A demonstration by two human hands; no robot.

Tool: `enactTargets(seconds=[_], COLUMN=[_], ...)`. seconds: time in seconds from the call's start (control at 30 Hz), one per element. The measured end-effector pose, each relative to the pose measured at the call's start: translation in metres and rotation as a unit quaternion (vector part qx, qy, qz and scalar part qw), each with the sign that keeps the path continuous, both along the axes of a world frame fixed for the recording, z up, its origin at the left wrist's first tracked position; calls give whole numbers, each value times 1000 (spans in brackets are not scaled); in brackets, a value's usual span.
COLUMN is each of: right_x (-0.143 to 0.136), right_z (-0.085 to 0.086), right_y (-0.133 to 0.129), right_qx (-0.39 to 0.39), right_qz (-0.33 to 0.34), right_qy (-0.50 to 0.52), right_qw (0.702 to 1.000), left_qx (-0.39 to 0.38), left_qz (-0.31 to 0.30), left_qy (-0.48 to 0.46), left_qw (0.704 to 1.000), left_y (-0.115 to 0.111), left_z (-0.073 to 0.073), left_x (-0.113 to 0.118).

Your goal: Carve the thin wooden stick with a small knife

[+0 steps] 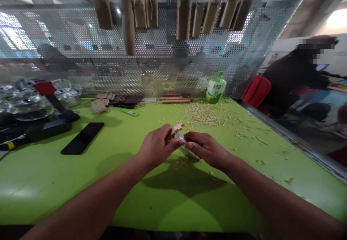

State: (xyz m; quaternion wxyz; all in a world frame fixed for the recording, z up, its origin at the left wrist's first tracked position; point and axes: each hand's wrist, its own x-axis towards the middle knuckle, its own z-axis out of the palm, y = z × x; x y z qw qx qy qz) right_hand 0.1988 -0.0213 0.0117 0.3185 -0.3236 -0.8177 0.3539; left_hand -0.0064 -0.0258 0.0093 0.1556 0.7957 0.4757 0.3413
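Note:
My left hand [158,142] is closed around a pale piece of wood [178,127], whose notched end sticks out past the fingers. A darker, narrow length [191,154] shows below the hands, and I cannot tell whether it is part of the same piece. In my right hand [206,148] is a carving knife [181,136], its short blade against the wood. The left thumb lies close to the blade, near the right thumb. Most of the knife's handle is hidden in the right fist. Small shavings [183,162] lie on the table under the hands.
Wood shavings [203,114] are heaped on the green table [130,193] toward the back right, near a green tea bottle [216,88]. A black phone [82,138] lies left. Behind are wooden sticks [176,100] and a green cutter [129,112]. A person [295,73] sits at right.

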Motion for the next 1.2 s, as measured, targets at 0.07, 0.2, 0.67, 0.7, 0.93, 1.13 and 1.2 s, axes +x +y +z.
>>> enactTargets(seconds=[0.07, 0.2, 0.67, 0.7, 0.93, 1.13, 1.2], right_x=[0, -2, -4, -4, -5, -4, -3], right_z=[0, -1, -4, -5, -6, -4, -3], right_y=[-1, -3, -1, -1, 2, 2, 1], right_qx=[-38, -101, 133, 153, 115, -107, -132], right_qz=[7, 16, -98, -110, -106, 0, 14], right_qy=[12, 35, -106, -114, -80, 39, 49], right_qw=[999, 994, 981, 976, 984, 993, 990], left_qx=[3, 18, 2, -1, -34, -10, 4], left_qz=[-5, -1, 22, 23, 8, 7, 12], left_qy=[0, 10, -18, -24, -51, -3, 19], left_qw=[1000, 1000, 1000, 999, 998, 1000, 1000], left_y=[0, -3, -5, -4, -1, 1, -1], left_z=[1, 3, 3, 3, -2, 1, 3], left_x=[0, 0, 3, 3, 3, 0, -1])
